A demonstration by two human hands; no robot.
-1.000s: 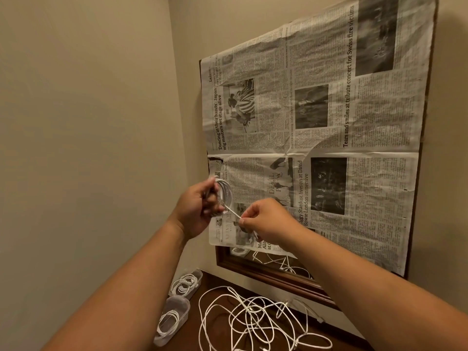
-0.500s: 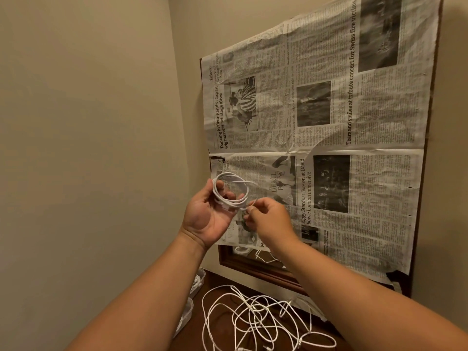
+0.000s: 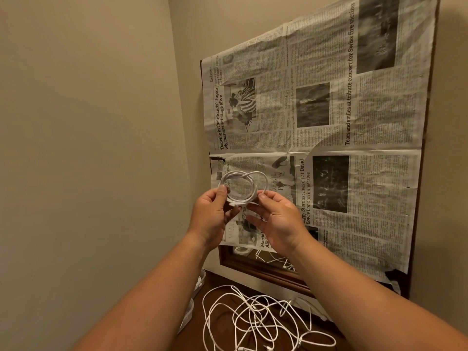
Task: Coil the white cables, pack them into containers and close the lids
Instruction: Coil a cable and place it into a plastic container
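A coiled white cable [image 3: 243, 186] is held up in front of the newspaper, wound into a small round loop with its end crossing the top. My left hand [image 3: 215, 214] pinches the coil's left side with thumb and fingers. My right hand [image 3: 276, 221] grips its lower right edge. Below, a tangle of loose white cables [image 3: 255, 317] lies on the dark wooden surface [image 3: 222, 279]. Two clear plastic containers [image 3: 192, 302] stand at the surface's left edge, mostly hidden behind my left forearm.
Newspaper sheets [image 3: 329, 127] cover a wood-framed mirror [image 3: 253, 268] on the wall ahead. A beige wall [image 3: 88, 148] closes in on the left, forming a tight corner.
The coil has been turned to face me and is now a full flat loop. My right hand shifted from pulling the cable's end to gripping the coil. The view tilted, hiding the containers more.
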